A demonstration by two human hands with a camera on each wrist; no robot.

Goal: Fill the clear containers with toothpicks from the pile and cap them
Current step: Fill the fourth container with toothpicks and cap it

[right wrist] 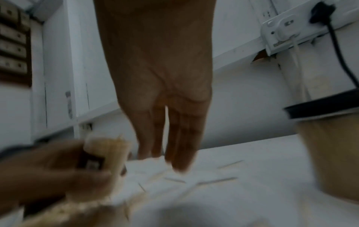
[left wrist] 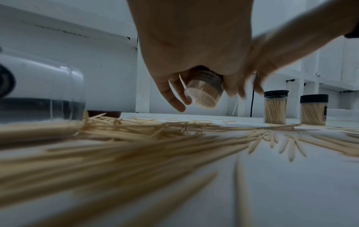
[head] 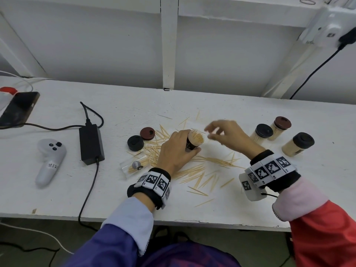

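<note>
My left hand (head: 182, 144) grips an uncapped clear container (head: 195, 138) packed with toothpicks and holds it tilted above the table. The left wrist view shows that container (left wrist: 203, 92) from below, off the surface. My right hand (head: 212, 132) is motion-blurred just right of the container's mouth, fingers straight (right wrist: 174, 138), nothing in it. The toothpick pile (head: 192, 168) spreads under both hands. A nearly empty clear container (head: 134, 166) lies on its side to the left. Beside it lie a loose black cap (head: 135, 143) and a dark red cap (head: 147, 133).
Three capped, filled containers (head: 263, 132) (head: 280, 125) (head: 297, 144) stand at the right. On the left are a black power adapter (head: 91, 144) with cables, a white controller (head: 50, 160) and a phone (head: 18, 108). The table's front edge (head: 192, 221) is near my wrists.
</note>
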